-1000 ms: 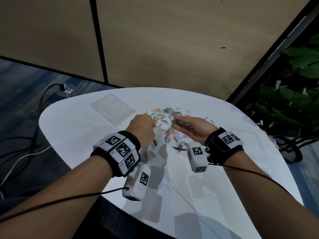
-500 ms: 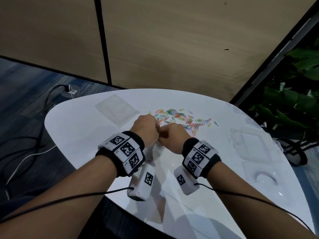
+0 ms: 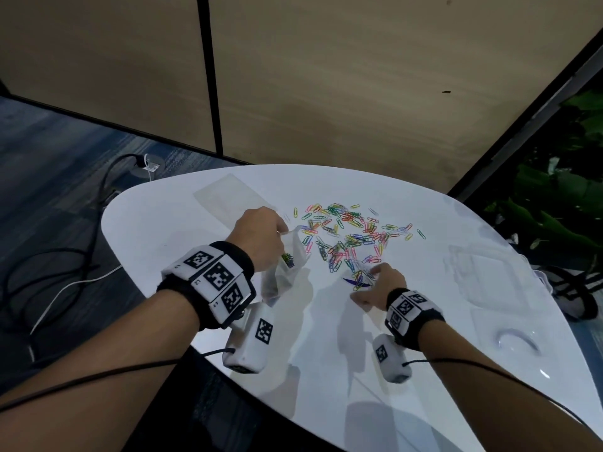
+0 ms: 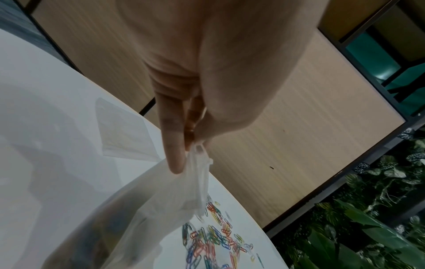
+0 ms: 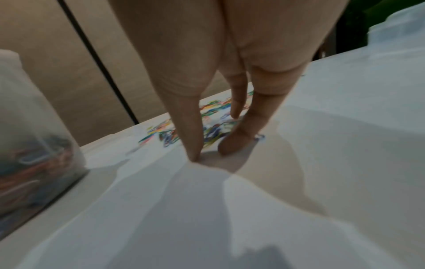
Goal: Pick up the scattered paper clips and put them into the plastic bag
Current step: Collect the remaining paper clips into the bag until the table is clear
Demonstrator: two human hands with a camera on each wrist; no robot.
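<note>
- The left hand (image 3: 261, 236) pinches the top edge of a clear plastic bag (image 3: 287, 265) between thumb and fingertips and holds it up, so the bag hangs down to the table (image 3: 163, 230).
- Through the bag's thin wall a small clump of coloured clips shows near the bottom.
- The right hand (image 3: 381, 285) is spread, palm down, with fingers straight and the thumb (image 5: 193, 138) and another fingertip touching the tabletop at the near edge of the clips (image 3: 352, 236); it grips nothing that can be seen.
- A few clips lie right between and just beyond those fingertips; the right wrist view is blurred, so which ones are touched cannot be told.
- The loose clips, in pink, green, yellow, blue and white, are scattered across the middle of the white table, just beyond and between both hands.
- A flat clear sheet (image 3: 228, 197) lies on the table beyond the left hand.
- Two clear plastic lids or trays (image 3: 483, 265) rest near the table's right edge.
- Both wrists wear black bands with white coded blocks and cables.
- Beyond the table stand tan wall panels, with green plants (image 3: 554, 203) to the right.
</note>
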